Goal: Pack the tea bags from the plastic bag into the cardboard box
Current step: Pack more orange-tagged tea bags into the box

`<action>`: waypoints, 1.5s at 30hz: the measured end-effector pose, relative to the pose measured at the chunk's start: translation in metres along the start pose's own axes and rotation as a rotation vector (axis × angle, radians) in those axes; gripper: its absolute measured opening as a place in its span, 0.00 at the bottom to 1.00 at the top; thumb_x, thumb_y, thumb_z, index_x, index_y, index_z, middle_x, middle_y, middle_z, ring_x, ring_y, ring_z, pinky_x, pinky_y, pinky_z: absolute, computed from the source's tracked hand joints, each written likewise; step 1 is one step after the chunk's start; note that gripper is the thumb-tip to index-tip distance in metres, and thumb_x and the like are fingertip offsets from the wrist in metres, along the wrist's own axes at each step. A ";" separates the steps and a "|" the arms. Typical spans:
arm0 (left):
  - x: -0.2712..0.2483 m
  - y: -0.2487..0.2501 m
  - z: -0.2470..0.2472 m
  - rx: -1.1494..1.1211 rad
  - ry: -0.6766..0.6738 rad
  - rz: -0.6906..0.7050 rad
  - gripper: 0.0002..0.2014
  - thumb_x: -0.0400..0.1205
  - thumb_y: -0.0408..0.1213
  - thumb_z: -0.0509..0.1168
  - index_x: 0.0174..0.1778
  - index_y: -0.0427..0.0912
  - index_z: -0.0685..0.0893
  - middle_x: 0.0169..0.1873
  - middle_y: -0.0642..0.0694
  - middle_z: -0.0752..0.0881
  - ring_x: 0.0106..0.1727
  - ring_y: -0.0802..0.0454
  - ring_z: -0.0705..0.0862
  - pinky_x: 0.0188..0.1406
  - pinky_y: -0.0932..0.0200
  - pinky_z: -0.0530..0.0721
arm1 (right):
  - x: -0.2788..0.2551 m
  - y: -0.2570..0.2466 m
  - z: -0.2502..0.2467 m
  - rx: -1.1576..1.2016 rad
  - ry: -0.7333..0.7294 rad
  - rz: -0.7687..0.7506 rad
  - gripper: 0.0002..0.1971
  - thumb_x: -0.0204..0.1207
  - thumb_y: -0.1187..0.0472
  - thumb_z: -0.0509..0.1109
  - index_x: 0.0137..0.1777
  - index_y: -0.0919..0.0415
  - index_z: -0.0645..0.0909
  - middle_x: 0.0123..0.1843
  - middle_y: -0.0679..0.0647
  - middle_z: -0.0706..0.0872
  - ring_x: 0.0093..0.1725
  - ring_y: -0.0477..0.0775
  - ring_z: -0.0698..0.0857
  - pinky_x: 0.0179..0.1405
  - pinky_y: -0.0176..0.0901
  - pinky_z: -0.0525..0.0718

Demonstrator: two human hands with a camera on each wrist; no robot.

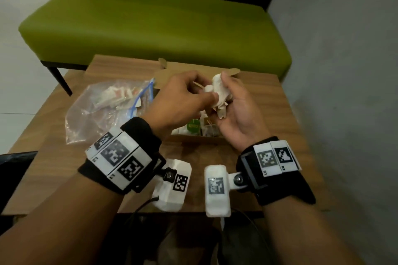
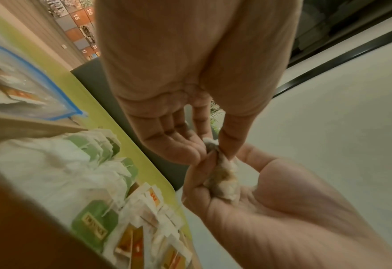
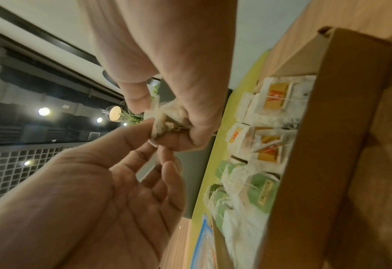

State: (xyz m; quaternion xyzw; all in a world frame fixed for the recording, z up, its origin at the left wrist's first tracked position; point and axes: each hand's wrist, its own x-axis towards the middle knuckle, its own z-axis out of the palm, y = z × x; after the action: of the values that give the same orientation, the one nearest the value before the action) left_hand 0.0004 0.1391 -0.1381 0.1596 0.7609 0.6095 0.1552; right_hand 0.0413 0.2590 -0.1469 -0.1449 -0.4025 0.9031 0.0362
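Above the open cardboard box (image 1: 195,138), both hands hold a crumpled white bundle of tea bags (image 1: 218,90). My right hand (image 1: 228,97) cups the bundle (image 3: 165,118) and curls its fingers round it. My left hand (image 1: 206,95) pinches the bundle's top (image 2: 211,144) between thumb and fingers. The box (image 3: 328,163) holds several tea bags (image 2: 93,182) with green and orange tags. To its left on the table, the clear plastic bag (image 1: 97,109) with a blue zip strip lies open with more tea bags inside.
The wooden table (image 1: 269,97) is small, and its far edge meets a green bench (image 1: 150,23). A grey wall runs along the right. Cables hang below the table's near edge. A dark object (image 1: 17,157) sits at the left edge.
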 end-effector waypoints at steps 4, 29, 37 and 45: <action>0.003 -0.001 0.006 -0.068 0.009 -0.018 0.05 0.80 0.34 0.72 0.42 0.41 0.81 0.36 0.43 0.83 0.35 0.55 0.82 0.33 0.59 0.83 | -0.004 -0.004 -0.005 0.040 0.017 0.081 0.21 0.89 0.45 0.59 0.58 0.64 0.84 0.50 0.59 0.91 0.43 0.51 0.90 0.35 0.37 0.88; 0.023 -0.020 -0.007 -0.072 0.351 0.076 0.04 0.83 0.39 0.69 0.45 0.50 0.89 0.45 0.45 0.90 0.48 0.50 0.89 0.45 0.54 0.88 | -0.002 -0.019 -0.040 -0.218 0.166 0.110 0.13 0.80 0.70 0.67 0.36 0.56 0.73 0.33 0.49 0.76 0.30 0.42 0.74 0.12 0.27 0.64; 0.023 -0.017 -0.010 0.002 0.379 0.131 0.05 0.86 0.38 0.64 0.46 0.46 0.84 0.40 0.46 0.89 0.42 0.48 0.90 0.41 0.45 0.92 | 0.003 -0.023 -0.052 0.036 0.231 0.130 0.10 0.78 0.54 0.73 0.42 0.52 0.73 0.32 0.47 0.73 0.21 0.40 0.75 0.09 0.28 0.64; 0.024 -0.018 -0.017 0.119 0.469 0.150 0.06 0.81 0.42 0.64 0.39 0.52 0.83 0.39 0.47 0.88 0.43 0.47 0.90 0.43 0.40 0.91 | 0.000 -0.024 -0.048 -0.194 0.191 0.072 0.08 0.80 0.65 0.67 0.57 0.56 0.82 0.40 0.49 0.81 0.22 0.40 0.72 0.11 0.28 0.63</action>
State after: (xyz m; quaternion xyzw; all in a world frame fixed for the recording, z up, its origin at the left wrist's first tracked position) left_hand -0.0296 0.1309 -0.1528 0.0790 0.7968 0.5936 -0.0808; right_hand 0.0546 0.3096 -0.1598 -0.2473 -0.4774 0.8427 0.0279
